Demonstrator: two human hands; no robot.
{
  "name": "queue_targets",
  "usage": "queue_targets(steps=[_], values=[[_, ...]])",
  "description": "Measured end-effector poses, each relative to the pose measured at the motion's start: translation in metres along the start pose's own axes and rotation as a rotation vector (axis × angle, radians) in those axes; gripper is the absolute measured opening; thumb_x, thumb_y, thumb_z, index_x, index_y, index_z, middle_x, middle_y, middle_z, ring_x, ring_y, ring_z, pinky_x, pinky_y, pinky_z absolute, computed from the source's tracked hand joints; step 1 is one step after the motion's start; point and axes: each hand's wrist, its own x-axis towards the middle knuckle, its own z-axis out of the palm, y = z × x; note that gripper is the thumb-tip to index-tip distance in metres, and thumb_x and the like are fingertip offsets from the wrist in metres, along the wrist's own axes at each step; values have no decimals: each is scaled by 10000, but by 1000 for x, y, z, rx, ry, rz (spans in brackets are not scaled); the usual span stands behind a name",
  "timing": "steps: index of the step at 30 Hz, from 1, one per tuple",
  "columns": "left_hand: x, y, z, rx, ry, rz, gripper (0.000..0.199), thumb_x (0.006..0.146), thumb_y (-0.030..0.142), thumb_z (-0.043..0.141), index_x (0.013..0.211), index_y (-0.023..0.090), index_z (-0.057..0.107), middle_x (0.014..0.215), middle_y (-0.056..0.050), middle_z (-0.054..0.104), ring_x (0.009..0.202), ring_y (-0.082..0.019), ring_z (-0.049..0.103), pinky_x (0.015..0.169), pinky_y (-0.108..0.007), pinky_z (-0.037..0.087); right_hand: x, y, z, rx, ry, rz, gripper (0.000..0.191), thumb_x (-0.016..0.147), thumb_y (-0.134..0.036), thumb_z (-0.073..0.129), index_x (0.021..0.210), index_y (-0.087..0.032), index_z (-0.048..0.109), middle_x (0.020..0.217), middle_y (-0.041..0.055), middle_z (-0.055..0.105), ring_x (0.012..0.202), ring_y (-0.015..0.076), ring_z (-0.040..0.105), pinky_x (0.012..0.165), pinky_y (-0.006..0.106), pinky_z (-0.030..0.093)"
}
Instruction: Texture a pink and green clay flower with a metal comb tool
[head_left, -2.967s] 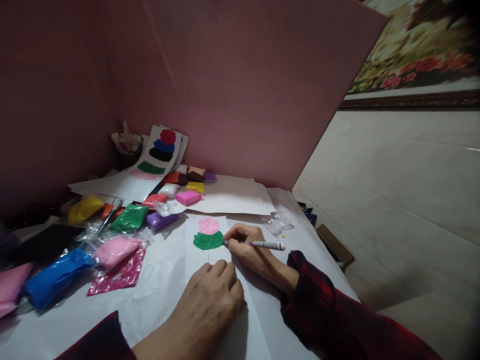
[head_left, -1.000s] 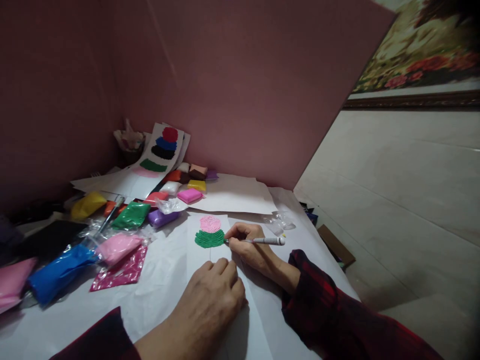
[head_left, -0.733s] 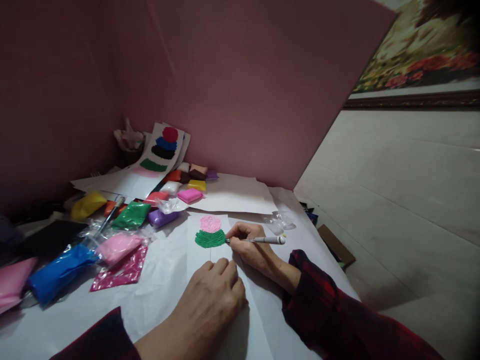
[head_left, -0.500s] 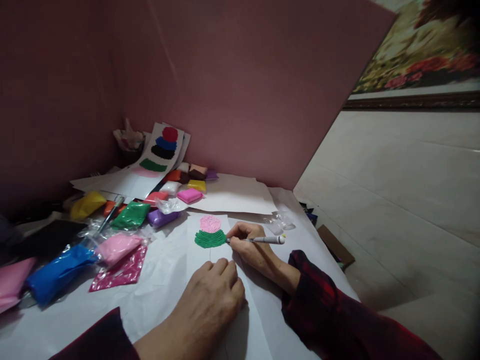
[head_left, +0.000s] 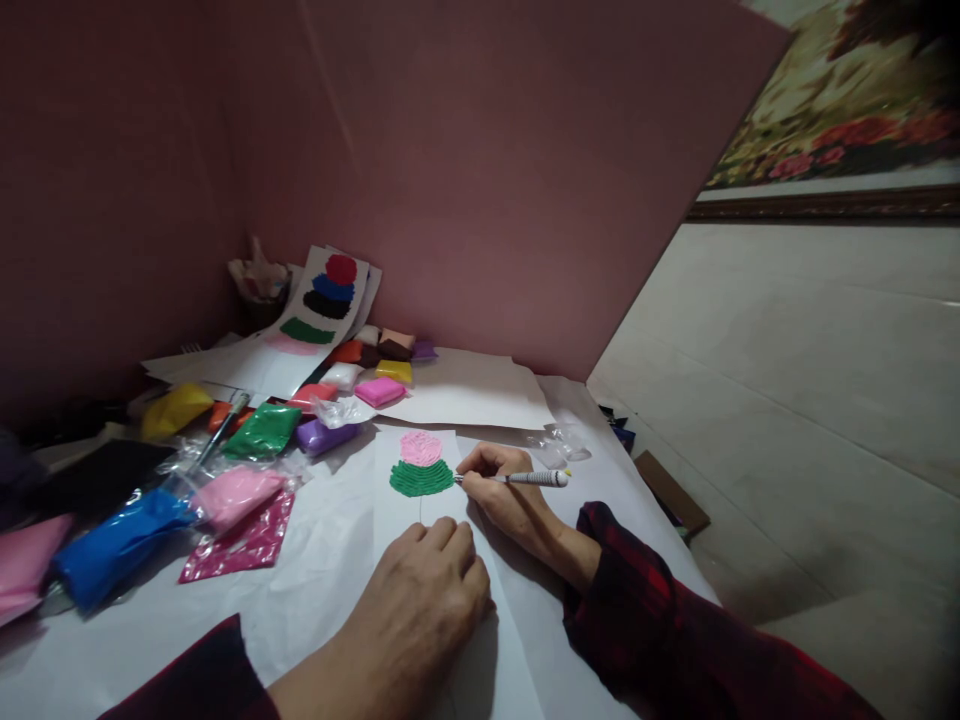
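Note:
A long white sheet of paper (head_left: 390, 515) lies before me with a pink textured round patch (head_left: 421, 449) and, below it, a green ridged clay band (head_left: 420, 478). A thin line runs down the sheet from the green. My right hand (head_left: 506, 490) is closed on a black-and-white striped pen (head_left: 536, 479), its tip at the right edge of the green clay. Lower on the sheet my left hand (head_left: 427, 590) rests palm down, fingers slightly bent against the paper and holding nothing; its fingertips are partly hidden.
Bags of coloured clay, among them a blue pack (head_left: 124, 545), a light pink pack (head_left: 238, 497) and a green pack (head_left: 262, 430), lie to the left. A sheet with coloured bands (head_left: 322, 320) leans at the back. Clear plastic scraps (head_left: 559, 445) lie beyond my right hand.
The pen tip and right fingers have shifted very slightly to the right at the green clay's edge. My left hand stays in place.

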Motion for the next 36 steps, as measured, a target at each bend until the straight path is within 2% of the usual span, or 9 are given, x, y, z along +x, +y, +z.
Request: queue_targets(steps=[6, 15, 20, 27, 31, 36], values=[[0, 1, 1, -5, 11, 1, 101, 852, 210, 689, 766, 184, 644, 829, -12, 680, 782, -218, 614, 613, -332, 389, 0, 2, 0, 65, 74, 35, 64, 655, -160, 561, 638, -164, 622, 613, -9, 574, 582, 123, 481, 540, 245, 366], [1, -1, -1, -10, -54, -11, 69, 878, 169, 642, 812, 185, 656, 883, -19, 689, 817, -217, 613, 645, -322, 409, 3, 2, 0, 130, 59, 37, 65, 692, -167, 576, 717, -154, 635, 674, 2, 600, 635, 132, 518, 590, 257, 404], [1, -2, 2, -29, -37, -13, 87, 885, 201, 639, 800, 186, 650, 864, -18, 681, 808, -221, 616, 634, -324, 411, 5, 4, 0, 169, 85, 69, 67, 726, -210, 641, 764, -156, 648, 710, 10, 624, 653, 135, 541, 599, 261, 433], [0, -2, 3, -9, -23, -11, 78, 850, 191, 680, 781, 185, 643, 856, -17, 683, 798, -227, 636, 623, -332, 436, 6, 11, 4, 412, -13, 212, 199, 696, -322, 743, 798, -164, 678, 726, 12, 646, 631, 137, 588, 593, 281, 507], [0, -2, 4, -22, -14, -21, 87, 860, 201, 669, 777, 190, 646, 848, -16, 681, 801, -227, 640, 629, -336, 446, 8, 15, 4, 387, -28, 151, 218, 714, -365, 739, 730, -153, 692, 674, 21, 653, 621, 140, 599, 605, 278, 500], [0, -2, 4, -9, -18, -12, 77, 858, 213, 677, 789, 190, 654, 853, -19, 686, 803, -230, 643, 632, -338, 452, 9, 12, 3, 267, -45, 84, 168, 729, -310, 713, 683, -150, 698, 648, 18, 655, 599, 126, 563, 597, 263, 456]])
